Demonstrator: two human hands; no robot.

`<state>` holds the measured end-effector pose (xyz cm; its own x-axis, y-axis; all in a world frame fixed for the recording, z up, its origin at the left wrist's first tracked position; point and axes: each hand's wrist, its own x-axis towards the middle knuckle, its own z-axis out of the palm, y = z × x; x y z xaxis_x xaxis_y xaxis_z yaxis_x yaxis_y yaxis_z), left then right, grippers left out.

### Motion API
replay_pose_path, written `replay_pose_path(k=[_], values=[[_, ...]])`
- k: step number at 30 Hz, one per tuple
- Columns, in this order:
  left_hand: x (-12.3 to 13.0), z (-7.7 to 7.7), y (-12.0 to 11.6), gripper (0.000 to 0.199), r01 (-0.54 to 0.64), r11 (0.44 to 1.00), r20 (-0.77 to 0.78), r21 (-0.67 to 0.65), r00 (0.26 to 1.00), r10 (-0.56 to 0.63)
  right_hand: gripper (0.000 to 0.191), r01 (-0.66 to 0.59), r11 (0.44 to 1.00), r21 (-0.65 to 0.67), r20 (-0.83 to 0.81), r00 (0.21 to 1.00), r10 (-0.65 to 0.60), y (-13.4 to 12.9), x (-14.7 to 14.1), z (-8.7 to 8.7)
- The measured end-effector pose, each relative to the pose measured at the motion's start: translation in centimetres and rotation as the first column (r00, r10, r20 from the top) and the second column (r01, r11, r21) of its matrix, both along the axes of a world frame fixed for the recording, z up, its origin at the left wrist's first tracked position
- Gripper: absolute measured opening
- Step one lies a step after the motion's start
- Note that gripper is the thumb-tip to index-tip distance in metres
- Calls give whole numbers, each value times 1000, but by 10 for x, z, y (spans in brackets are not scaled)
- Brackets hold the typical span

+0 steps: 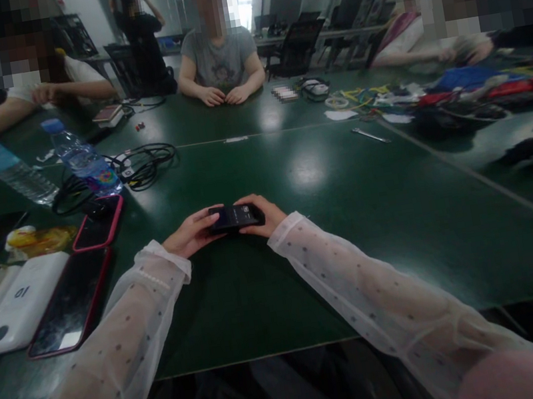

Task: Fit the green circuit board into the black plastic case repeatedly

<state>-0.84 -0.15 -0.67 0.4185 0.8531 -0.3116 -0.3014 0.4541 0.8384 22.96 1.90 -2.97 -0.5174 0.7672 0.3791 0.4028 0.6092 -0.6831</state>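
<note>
A small black device with a lit screen (pixel 235 216), like a phone held sideways, is between my two hands over the green table (pixel 261 295). My left hand (pixel 193 232) grips its left end, with the thumb lying on the screen. Around the right end my right hand (pixel 267 214) is closed, fingers along the far edge and thumb at the near side. White icons or text show on the screen, too small to read. Sheer white dotted sleeves cover both my forearms.
At left lie a red-edged phone (pixel 73 301), a white power bank (pixel 22 302) and a pink-cased phone (pixel 99 223). Two water bottles (pixel 82 158) lean beside coiled black cables (pixel 152 163). A wrench (pixel 370 136) and heaped cables (pixel 472 93) are at right. Several people sit across the table.
</note>
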Motion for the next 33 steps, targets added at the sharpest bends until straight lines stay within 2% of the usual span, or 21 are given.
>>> replay_pose_path(k=[15, 26, 29, 33], values=[[0, 1, 0, 42, 31, 1000, -26, 4, 999, -31, 53, -5, 1000, 16, 56, 998, 4, -1, 0, 1], [-2, -6, 4, 38, 52, 999, 8, 15, 999, -52, 54, 7, 1000, 4, 49, 999, -7, 1, 1, -3], [-2, -8, 5, 33, 16, 1000, 20, -17, 1000, -15, 55, 5, 1000, -25, 18, 1000, -5, 3, 1, -7], [0, -6, 6, 38, -2, 998, 17, -63, 1000, 3, 55, -7, 989, -146, -68, 998, -3, 7, 1, -12]])
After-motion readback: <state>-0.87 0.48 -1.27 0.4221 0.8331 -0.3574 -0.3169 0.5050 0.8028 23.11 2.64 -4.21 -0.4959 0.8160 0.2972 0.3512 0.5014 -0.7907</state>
